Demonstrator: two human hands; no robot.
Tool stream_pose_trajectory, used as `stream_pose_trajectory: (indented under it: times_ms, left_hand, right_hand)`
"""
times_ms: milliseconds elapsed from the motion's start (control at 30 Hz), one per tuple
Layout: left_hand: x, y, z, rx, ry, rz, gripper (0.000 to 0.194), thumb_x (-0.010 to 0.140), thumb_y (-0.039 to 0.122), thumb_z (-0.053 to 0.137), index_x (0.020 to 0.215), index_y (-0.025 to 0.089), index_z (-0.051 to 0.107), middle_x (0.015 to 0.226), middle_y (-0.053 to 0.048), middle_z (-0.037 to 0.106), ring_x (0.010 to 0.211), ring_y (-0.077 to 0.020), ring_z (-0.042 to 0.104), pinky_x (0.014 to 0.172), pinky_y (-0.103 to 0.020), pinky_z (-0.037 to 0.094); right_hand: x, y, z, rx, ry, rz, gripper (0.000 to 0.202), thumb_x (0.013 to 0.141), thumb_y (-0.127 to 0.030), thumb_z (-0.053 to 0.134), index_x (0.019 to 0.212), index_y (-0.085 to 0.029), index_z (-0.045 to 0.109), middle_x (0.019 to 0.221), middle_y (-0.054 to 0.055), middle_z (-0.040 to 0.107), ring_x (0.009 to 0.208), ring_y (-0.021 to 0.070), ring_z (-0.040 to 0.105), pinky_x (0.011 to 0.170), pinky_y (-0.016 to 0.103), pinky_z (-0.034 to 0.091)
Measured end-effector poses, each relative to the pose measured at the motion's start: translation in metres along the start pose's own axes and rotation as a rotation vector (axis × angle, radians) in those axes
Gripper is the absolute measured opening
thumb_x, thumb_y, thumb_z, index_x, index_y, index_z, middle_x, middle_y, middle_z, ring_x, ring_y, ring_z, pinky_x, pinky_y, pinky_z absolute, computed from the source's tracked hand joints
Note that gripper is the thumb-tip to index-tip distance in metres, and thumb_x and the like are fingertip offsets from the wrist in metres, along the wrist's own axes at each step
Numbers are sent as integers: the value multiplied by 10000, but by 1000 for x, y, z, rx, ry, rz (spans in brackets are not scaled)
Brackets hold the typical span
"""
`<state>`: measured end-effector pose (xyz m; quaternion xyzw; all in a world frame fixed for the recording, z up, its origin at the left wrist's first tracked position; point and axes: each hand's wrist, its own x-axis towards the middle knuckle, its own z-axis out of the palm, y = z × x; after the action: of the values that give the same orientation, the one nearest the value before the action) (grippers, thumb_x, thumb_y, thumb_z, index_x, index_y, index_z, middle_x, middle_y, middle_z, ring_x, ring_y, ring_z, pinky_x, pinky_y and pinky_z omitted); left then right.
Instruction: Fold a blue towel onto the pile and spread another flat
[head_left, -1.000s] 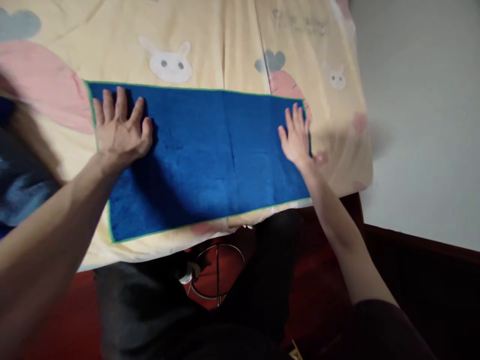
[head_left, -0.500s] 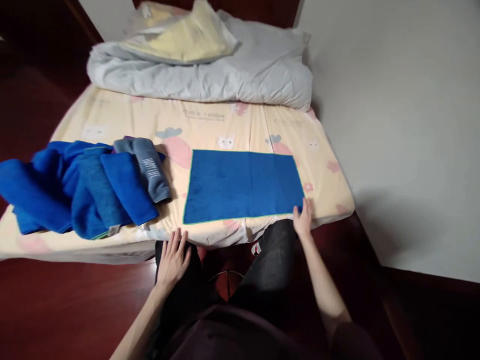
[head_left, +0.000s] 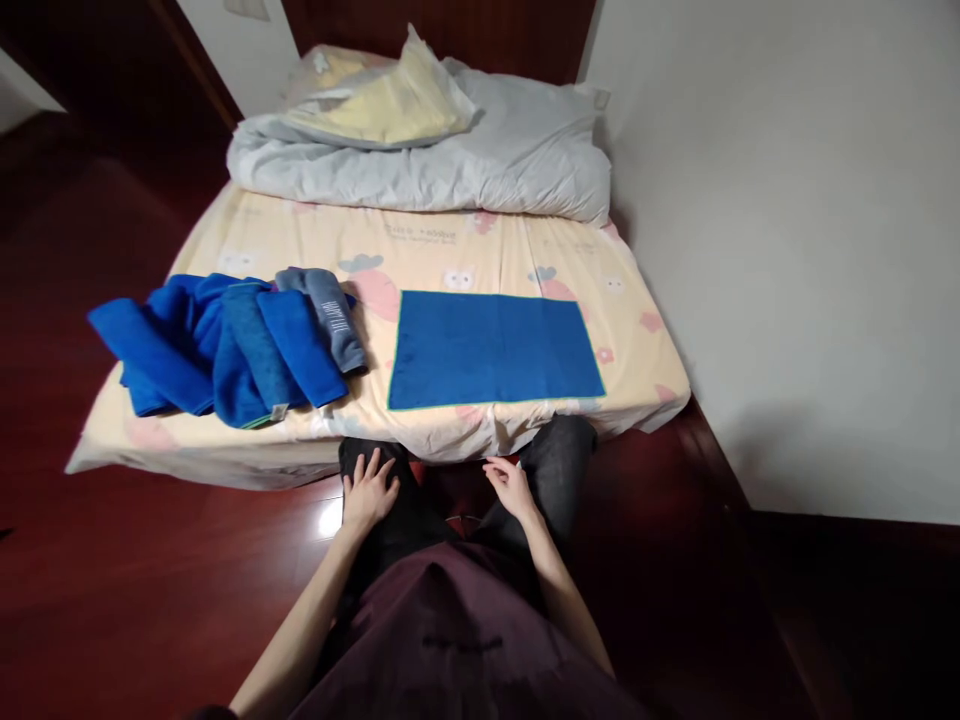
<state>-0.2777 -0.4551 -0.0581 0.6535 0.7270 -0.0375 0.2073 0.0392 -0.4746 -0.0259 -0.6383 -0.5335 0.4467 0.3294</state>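
A flat blue cloth [head_left: 496, 350] with a thin green edge lies spread near the front edge of the bed [head_left: 450, 250]. To its left is a loose pile of blue cloths [head_left: 217, 345], with a grey-blue cloth [head_left: 330, 315] bearing white lettering at its right end. My left hand [head_left: 370, 490] rests on my left thigh with fingers spread, holding nothing. My right hand [head_left: 510, 483] hangs beside my right thigh, below the bed's front edge, its fingers apart and nothing in them.
A rolled pale quilt [head_left: 420, 180] lies across the far end of the bed, with a yellow pillow [head_left: 397, 105] on top. A pale wall [head_left: 787, 250] stands to the right. Dark red floor [head_left: 135, 560] shows at the left.
My right hand has moved left, away from the flat cloth's near right corner, to my thigh. My left hand stays on the left thigh. The view has shifted, showing more floor at left.
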Motion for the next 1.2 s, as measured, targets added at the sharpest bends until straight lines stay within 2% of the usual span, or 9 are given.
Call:
stream_pose_trajectory:
  times_ms: [100, 200, 333, 467, 633, 833, 1000, 1133, 1200]
  left_hand:
    - [-1, -2, 2, 6, 12, 2, 540, 1070, 331, 477, 1581, 223, 611, 1800, -113, 308, 1695, -406, 200, 1295, -695, 332]
    - [-2, -8, 5, -8, 10, 2, 527, 1076, 324, 465, 1571, 238, 622, 1798, -83, 322, 1698, -379, 208, 1317, -651, 325]
    - [-1, -14, 8, -29, 14, 11, 511, 1075, 319, 466, 1549, 239, 641, 1791, -71, 336, 1698, -368, 215, 1320, -628, 334]
    - [1, -16, 10, -19, 15, 14, 515, 1068, 316, 475, 1544, 213, 643, 1790, -85, 337, 1697, -385, 208, 1320, -645, 322]
    - [3, -16, 14, -26, 43, 2, 502, 1055, 314, 492, 1519, 238, 667, 1780, -76, 364, 1691, -384, 230, 1325, -645, 316]
    - [6, -13, 16, -28, 52, -14, 493, 1040, 302, 511, 1499, 245, 683, 1773, -77, 380, 1690, -378, 237, 1327, -646, 316]
    - [4, -10, 13, 6, 63, -14, 488, 1036, 284, 502, 1482, 231, 693, 1760, -80, 405, 1681, -383, 262, 1318, -646, 337]
    - [2, -3, 3, 62, 12, -13, 496, 1024, 280, 517, 1479, 198, 697, 1757, -103, 402, 1664, -419, 293, 1278, -658, 390]
    - [9, 7, -12, 77, -47, 18, 460, 1022, 280, 522, 1424, 213, 736, 1673, -115, 533, 1590, -396, 445, 1240, -579, 461]
  right_hand:
    - [23, -1, 15, 318, 129, -2, 282, 899, -314, 771, 1158, -214, 819, 1185, 83, 832, 1031, 191, 784, 983, 323, 626]
    - [39, -3, 24, 537, 148, 17, 359, 844, -341, 836, 1165, -185, 799, 1090, 76, 836, 878, 166, 785, 887, 281, 639]
    - [64, -11, 21, 947, 146, 151, 479, 915, -387, 771, 1336, -175, 685, 1050, 79, 833, 805, 172, 784, 806, 297, 645]
    - [92, -20, 9, 1279, 200, 241, 269, 1043, -387, 596, 1240, -230, 691, 1350, 98, 774, 995, 159, 782, 888, 303, 631]
    - [113, -23, 3, 1345, 250, 331, 257, 1093, -342, 502, 1094, -221, 729, 1475, 82, 712, 1110, 145, 757, 905, 277, 619]
    - [126, -24, 9, 1401, 325, 439, 52, 1018, -206, 638, 974, -199, 665, 1106, 84, 818, 880, 129, 775, 747, 215, 624]
    - [139, -26, 15, 1404, 386, 503, 102, 1027, -149, 623, 935, -192, 639, 973, 74, 820, 829, 103, 774, 769, 186, 639]
    - [148, -28, 18, 1410, 406, 520, 94, 1056, -203, 599, 977, -206, 649, 1008, 90, 832, 947, 132, 804, 823, 226, 667]
    - [153, -26, 19, 1412, 419, 533, 105, 1058, -221, 595, 970, -209, 651, 1037, 98, 835, 974, 141, 809, 837, 242, 674]
